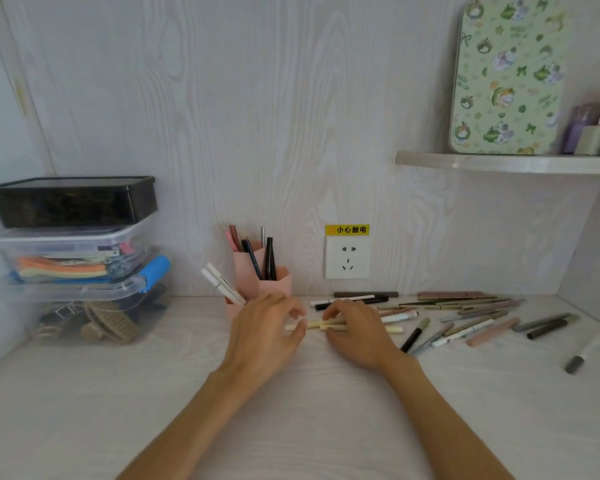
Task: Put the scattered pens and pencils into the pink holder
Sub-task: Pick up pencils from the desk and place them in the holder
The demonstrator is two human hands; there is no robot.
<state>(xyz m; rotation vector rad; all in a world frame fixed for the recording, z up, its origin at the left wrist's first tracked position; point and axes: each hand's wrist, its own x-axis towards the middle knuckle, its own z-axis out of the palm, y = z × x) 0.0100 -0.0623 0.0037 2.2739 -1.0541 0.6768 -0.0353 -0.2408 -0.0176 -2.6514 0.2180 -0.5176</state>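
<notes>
Barely started tbh: both hands (267,327) (357,327) pinch cream pens (314,324), pink holder (274,282) just behind has a few, most pens (465,313) lie right.

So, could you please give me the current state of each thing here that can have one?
pink holder: upright, partly filled with pens
black box: lid on, top of the stack
left hand: fingers curled at a pale yellow pen's end
right hand: resting on the same pens
scattered pens: lying flat on the desk
wall socket: nothing plugged in
</notes>
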